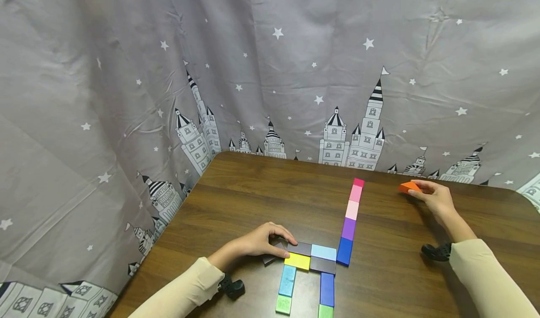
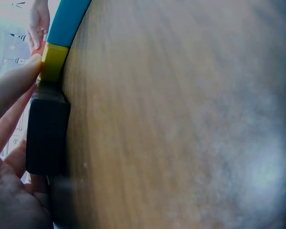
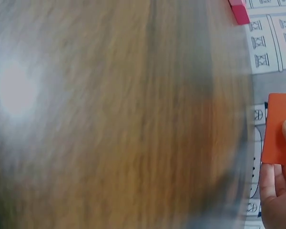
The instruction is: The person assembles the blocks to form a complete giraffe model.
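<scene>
My right hand [image 1: 436, 198] grips an orange block [image 1: 408, 186] above the table's far right side. In the right wrist view its thumb lies on the broad orange face. My left hand [image 1: 262, 241] rests at the left end of the joined blocks. Its thumb touches the yellow block [image 1: 297, 261], and its fingertips touch a dark grey block [image 1: 300, 248] behind. Beneath this hand sits a tilted dark block [image 1: 270, 260], partly hidden; its black end [image 2: 47, 136] faces the left wrist camera. A light blue block [image 1: 324, 252] and another dark grey block [image 1: 323, 265] adjoin on the right.
From the cluster's right, a line of blocks runs away: blue [image 1: 344, 251], purple [image 1: 348, 229], pale pink, pink and magenta [image 1: 358, 182]. Two short legs, teal [image 1: 287, 280] and blue [image 1: 326, 290], end in green blocks nearer me. A castle-print curtain [image 1: 295, 74] hangs behind the wooden table [image 1: 236, 191].
</scene>
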Tool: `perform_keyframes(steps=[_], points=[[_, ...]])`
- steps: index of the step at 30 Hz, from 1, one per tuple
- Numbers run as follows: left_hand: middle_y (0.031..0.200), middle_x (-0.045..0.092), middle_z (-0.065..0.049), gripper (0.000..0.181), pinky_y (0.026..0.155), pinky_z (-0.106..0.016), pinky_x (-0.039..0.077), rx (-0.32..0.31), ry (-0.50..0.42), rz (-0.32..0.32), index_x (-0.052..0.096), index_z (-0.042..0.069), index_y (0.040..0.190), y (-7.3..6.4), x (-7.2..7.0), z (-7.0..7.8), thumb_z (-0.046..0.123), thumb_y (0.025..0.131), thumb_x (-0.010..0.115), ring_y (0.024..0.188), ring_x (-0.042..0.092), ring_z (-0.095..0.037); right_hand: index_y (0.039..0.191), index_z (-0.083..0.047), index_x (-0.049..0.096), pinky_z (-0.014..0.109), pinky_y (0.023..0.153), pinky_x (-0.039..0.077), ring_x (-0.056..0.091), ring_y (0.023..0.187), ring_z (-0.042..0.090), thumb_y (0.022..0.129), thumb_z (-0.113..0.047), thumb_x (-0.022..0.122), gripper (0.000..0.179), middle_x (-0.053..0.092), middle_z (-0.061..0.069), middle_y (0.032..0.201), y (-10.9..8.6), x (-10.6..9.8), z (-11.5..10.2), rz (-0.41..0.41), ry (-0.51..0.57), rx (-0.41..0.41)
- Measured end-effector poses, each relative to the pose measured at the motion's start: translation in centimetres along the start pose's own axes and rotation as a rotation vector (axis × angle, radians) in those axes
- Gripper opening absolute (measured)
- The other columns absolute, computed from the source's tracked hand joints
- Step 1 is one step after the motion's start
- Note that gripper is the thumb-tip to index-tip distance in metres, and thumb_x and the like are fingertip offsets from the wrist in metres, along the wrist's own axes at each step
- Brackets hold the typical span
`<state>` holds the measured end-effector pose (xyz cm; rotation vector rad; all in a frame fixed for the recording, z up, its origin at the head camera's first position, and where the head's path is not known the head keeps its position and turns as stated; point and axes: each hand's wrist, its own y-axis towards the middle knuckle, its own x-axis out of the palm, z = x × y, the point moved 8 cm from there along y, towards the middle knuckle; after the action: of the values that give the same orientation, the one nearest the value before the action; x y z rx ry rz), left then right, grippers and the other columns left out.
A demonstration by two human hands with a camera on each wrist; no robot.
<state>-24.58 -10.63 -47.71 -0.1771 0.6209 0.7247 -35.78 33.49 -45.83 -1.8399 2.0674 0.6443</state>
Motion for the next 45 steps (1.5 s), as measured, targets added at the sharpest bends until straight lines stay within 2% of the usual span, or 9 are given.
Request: perform_keyframes(steps=[5, 11, 13, 16, 20, 31, 45], points=[[0.116, 0.071, 0.003, 0.029, 0.099, -0.030, 0.036, -0.003, 0.005, 0.000, 0.075, 0.011, 0.114, 0.0, 0.0, 0.0, 0.019, 0.086, 0.080, 0.111, 0.057, -0.008, 0.129, 0.016, 0.055, 0.011, 0.066, 0.045, 0.050, 0.079, -0.011, 0.092, -0.013, 0.073, 0.050, 0.065, -0.007, 0.097, 0.4, 1.1, -1.1, -0.022, -0.018, -0.031], [0.115, 0.071, 0.003, 0.029, 0.099, -0.031, 0.036, -0.010, 0.007, 0.005, 0.075, 0.011, 0.114, 0.0, 0.0, -0.1, 0.019, 0.086, 0.080, 0.111, 0.057, -0.008, 0.126, 0.016, 0.057, 0.012, 0.065, 0.045, 0.053, 0.077, -0.009, 0.090, -0.009, 0.075, 0.047, 0.066, -0.011, 0.092, 0.7, 2.2, -1.7, -0.038, 0.015, -0.056], [0.115, 0.071, 0.003, 0.029, 0.099, -0.031, 0.036, -0.010, 0.004, 0.004, 0.075, 0.011, 0.114, 0.0, 0.0, -0.1, 0.019, 0.086, 0.080, 0.111, 0.058, -0.008, 0.125, 0.017, 0.058, 0.012, 0.065, 0.045, 0.053, 0.077, -0.009, 0.090, -0.008, 0.075, 0.046, 0.068, -0.004, 0.094, 0.8, 2.6, -1.9, -0.041, 0.013, -0.067], [0.115, 0.071, 0.002, 0.029, 0.100, -0.031, 0.036, -0.002, 0.000, 0.004, 0.075, 0.010, 0.114, 0.0, 0.1, -0.1, 0.018, 0.086, 0.080, 0.111, 0.058, -0.010, 0.124, 0.017, 0.058, 0.011, 0.066, 0.045, 0.053, 0.078, -0.010, 0.090, -0.007, 0.075, 0.046, 0.070, 0.012, 0.102, 0.9, 3.3, -2.0, -0.046, 0.003, -0.074], [0.115, 0.071, 0.001, 0.029, 0.100, -0.032, 0.036, 0.009, -0.002, 0.005, 0.075, 0.010, 0.114, 0.0, 0.1, -0.1, 0.017, 0.087, 0.080, 0.112, 0.058, -0.012, 0.125, 0.016, 0.058, 0.011, 0.068, 0.044, 0.052, 0.078, -0.010, 0.090, -0.006, 0.074, 0.044, 0.066, 0.028, 0.110, 1.0, 4.0, -2.3, -0.053, 0.012, -0.077], [0.116, 0.071, 0.002, 0.029, 0.101, -0.033, 0.036, 0.005, -0.002, -0.002, 0.075, 0.010, 0.115, -0.1, 0.1, -0.1, 0.018, 0.087, 0.079, 0.112, 0.058, -0.010, 0.123, 0.015, 0.060, 0.010, 0.071, 0.044, 0.052, 0.079, -0.010, 0.089, -0.005, 0.076, 0.043, 0.064, 0.034, 0.114, 1.1, 6.0, -3.0, -0.062, 0.028, -0.068], [0.116, 0.071, 0.000, 0.029, 0.100, -0.031, 0.038, 0.001, -0.018, -0.003, 0.075, 0.010, 0.115, 0.0, 0.2, -0.1, 0.018, 0.087, 0.079, 0.112, 0.058, -0.013, 0.124, 0.014, 0.060, 0.014, 0.067, 0.045, 0.054, 0.076, -0.006, 0.088, -0.006, 0.077, 0.045, 0.068, 0.024, 0.107, 1.2, 7.4, -2.5, -0.075, 0.042, 0.008]])
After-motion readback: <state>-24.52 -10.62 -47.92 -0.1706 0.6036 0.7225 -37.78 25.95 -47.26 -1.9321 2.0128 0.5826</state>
